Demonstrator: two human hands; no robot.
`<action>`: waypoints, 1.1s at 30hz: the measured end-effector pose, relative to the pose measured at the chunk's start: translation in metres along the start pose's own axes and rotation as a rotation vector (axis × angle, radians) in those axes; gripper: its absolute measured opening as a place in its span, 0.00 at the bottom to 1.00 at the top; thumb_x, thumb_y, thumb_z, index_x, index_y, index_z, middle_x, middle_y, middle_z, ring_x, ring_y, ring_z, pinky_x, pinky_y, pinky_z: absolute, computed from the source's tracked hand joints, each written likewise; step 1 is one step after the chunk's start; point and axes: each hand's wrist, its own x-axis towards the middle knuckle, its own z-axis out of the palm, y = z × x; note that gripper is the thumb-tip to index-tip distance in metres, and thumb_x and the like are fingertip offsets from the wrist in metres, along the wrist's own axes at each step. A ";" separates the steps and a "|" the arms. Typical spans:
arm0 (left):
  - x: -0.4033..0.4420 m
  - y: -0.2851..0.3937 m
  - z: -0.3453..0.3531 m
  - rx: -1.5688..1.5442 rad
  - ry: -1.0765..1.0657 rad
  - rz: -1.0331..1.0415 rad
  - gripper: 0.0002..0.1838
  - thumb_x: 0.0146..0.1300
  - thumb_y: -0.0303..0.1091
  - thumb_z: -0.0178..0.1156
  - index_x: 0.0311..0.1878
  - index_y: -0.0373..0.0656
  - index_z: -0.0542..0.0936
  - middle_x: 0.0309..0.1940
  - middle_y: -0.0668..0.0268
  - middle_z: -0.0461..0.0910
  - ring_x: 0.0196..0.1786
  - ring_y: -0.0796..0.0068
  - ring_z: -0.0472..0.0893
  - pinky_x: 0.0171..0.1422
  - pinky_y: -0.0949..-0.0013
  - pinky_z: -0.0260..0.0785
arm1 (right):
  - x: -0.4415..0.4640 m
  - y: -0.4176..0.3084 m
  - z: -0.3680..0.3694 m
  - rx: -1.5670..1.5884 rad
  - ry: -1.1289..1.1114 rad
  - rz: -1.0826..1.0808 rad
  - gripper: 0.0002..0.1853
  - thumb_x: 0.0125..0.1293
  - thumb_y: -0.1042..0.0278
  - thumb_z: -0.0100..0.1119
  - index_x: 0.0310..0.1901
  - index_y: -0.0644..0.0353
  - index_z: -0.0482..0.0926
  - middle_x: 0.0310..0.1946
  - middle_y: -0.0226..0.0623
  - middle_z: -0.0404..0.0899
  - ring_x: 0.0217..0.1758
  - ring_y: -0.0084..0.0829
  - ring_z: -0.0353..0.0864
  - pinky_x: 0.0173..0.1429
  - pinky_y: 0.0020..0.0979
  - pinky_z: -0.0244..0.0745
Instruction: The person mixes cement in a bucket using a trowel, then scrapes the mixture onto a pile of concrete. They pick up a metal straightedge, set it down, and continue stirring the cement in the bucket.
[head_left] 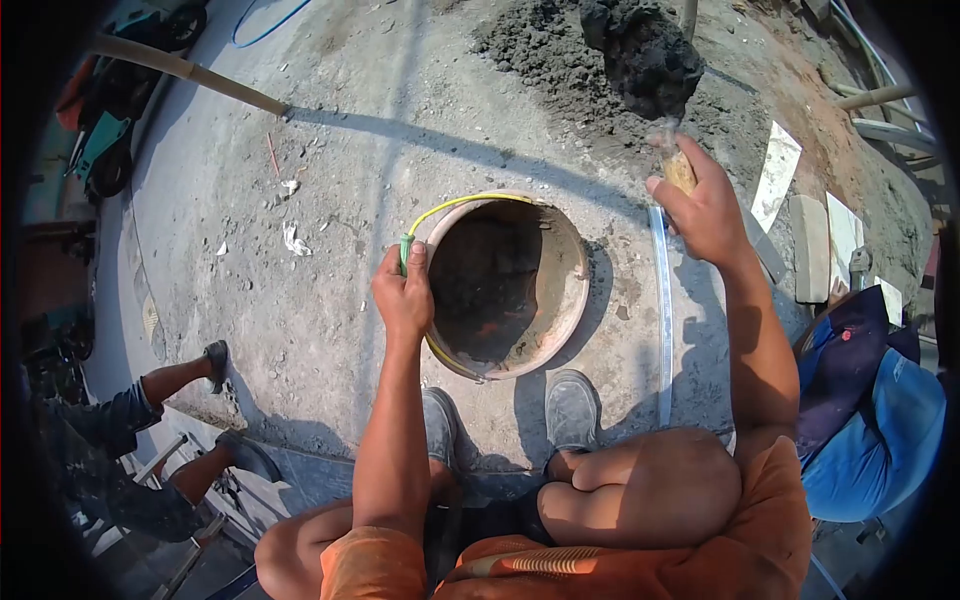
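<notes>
Between my feet stands a round bucket [572, 330] with wet grey material and shadow inside. Its yellow wire handle [455, 203] carries a green grip, and my left hand [403, 292] is closed around that grip at the left rim. My right hand [705, 205] is wrapped round the wooden handle of a trowel [681, 172], held up to the right of the bucket. A big dark lump of wet mortar [650, 60] sits on the trowel and hides its blade. Behind the lump lies a heap of mortar [535, 45] on the ground.
A long metal straightedge [662, 300] lies right of the bucket. Tile pieces [777, 175] and a block [810, 248] are farther right, above blue cloth [880, 430]. A bamboo pole [190, 72] reaches in at upper left. Another person's legs [185, 430] are at lower left.
</notes>
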 end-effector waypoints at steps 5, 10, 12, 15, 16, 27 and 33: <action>-0.004 0.018 -0.001 0.033 -0.049 0.010 0.23 0.77 0.47 0.60 0.35 0.34 0.79 0.19 0.58 0.72 0.26 0.71 0.68 0.33 0.60 0.65 | 0.160 0.055 0.013 -0.538 0.218 0.096 0.35 0.64 0.65 0.58 0.74 0.60 0.67 0.59 0.65 0.81 0.66 0.59 0.80 0.67 0.53 0.75; -0.008 0.027 0.003 0.024 -0.035 0.041 0.22 0.77 0.46 0.60 0.34 0.34 0.78 0.18 0.57 0.71 0.24 0.71 0.66 0.31 0.59 0.64 | 0.206 0.034 0.004 -0.557 0.283 0.235 0.31 0.63 0.68 0.55 0.70 0.58 0.70 0.61 0.63 0.80 0.67 0.61 0.79 0.67 0.58 0.74; -0.005 0.022 0.002 0.036 -0.055 0.038 0.23 0.77 0.46 0.60 0.33 0.34 0.77 0.18 0.55 0.71 0.24 0.71 0.66 0.31 0.58 0.63 | 0.206 0.039 -0.013 -0.527 0.356 0.095 0.31 0.62 0.68 0.55 0.69 0.61 0.70 0.60 0.62 0.80 0.65 0.64 0.78 0.68 0.57 0.73; -0.002 0.020 0.004 0.032 -0.027 0.054 0.23 0.77 0.46 0.60 0.32 0.34 0.77 0.18 0.54 0.70 0.23 0.70 0.66 0.30 0.58 0.63 | 0.168 0.032 -0.026 -0.426 0.320 0.036 0.32 0.63 0.62 0.59 0.68 0.63 0.70 0.58 0.63 0.81 0.63 0.64 0.79 0.68 0.54 0.73; -0.003 0.018 0.005 0.038 -0.026 0.037 0.23 0.77 0.46 0.60 0.32 0.34 0.77 0.18 0.54 0.70 0.23 0.70 0.66 0.30 0.58 0.63 | 0.140 0.031 -0.021 -0.394 0.293 -0.024 0.30 0.64 0.60 0.60 0.67 0.64 0.71 0.57 0.63 0.82 0.62 0.63 0.80 0.67 0.53 0.74; 0.013 0.028 0.016 0.049 -0.079 0.044 0.21 0.75 0.47 0.62 0.38 0.34 0.82 0.22 0.50 0.78 0.26 0.55 0.79 0.37 0.57 0.72 | -0.040 -0.022 0.038 -0.891 -0.578 -0.150 0.16 0.65 0.66 0.64 0.54 0.57 0.80 0.35 0.47 0.88 0.44 0.49 0.89 0.47 0.45 0.82; -0.002 0.067 0.037 0.145 -0.200 0.161 0.17 0.71 0.42 0.67 0.35 0.35 0.81 0.24 0.44 0.79 0.28 0.41 0.79 0.34 0.53 0.70 | -0.015 -0.012 0.150 -0.949 -0.511 -0.315 0.10 0.65 0.72 0.61 0.47 0.60 0.84 0.36 0.38 0.90 0.41 0.36 0.93 0.43 0.37 0.86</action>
